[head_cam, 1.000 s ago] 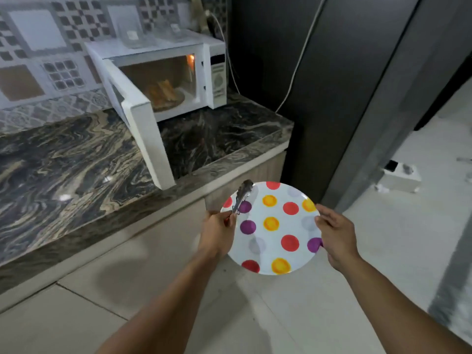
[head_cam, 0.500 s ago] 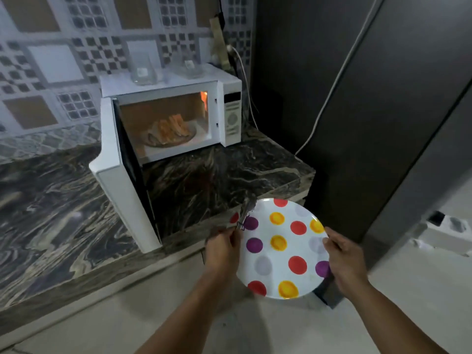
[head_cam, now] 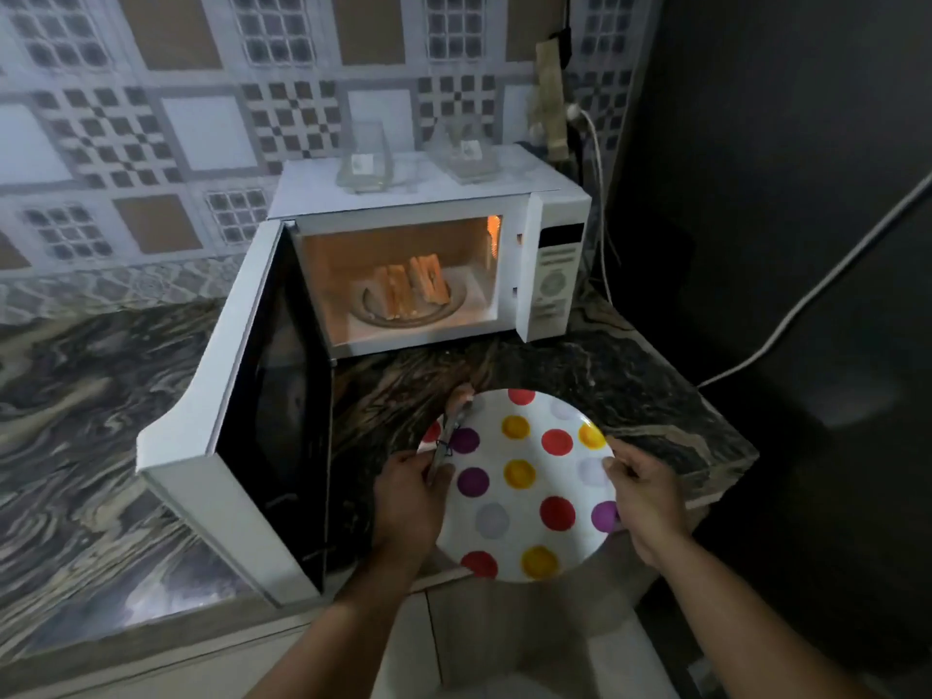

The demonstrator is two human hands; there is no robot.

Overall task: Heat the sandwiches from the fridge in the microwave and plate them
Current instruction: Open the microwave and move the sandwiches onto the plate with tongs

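Note:
The white microwave (head_cam: 552, 274) stands on the marble counter (head_cam: 630, 385) with its door (head_cam: 252, 396) swung wide open to the left and its light on. Inside, cut sandwiches (head_cam: 408, 287) stand on the glass turntable (head_cam: 446, 312). I hold a white plate with coloured dots (head_cam: 527, 484) over the counter's front edge. My left hand (head_cam: 411, 496) grips its left rim together with metal tongs (head_cam: 454, 428), which lie across the rim. My right hand (head_cam: 643, 496) grips the plate's right rim.
Two clear containers (head_cam: 365, 158) sit on top of the microwave. A white cable (head_cam: 787, 315) runs down the tall dark fridge (head_cam: 781, 194) on the right. Patterned tiles cover the wall behind. The open door juts out past the counter's front edge.
I have stepped closer to the counter. The plate, still held by both hands, now hangs over the counter's front edge in front of the open microwave.

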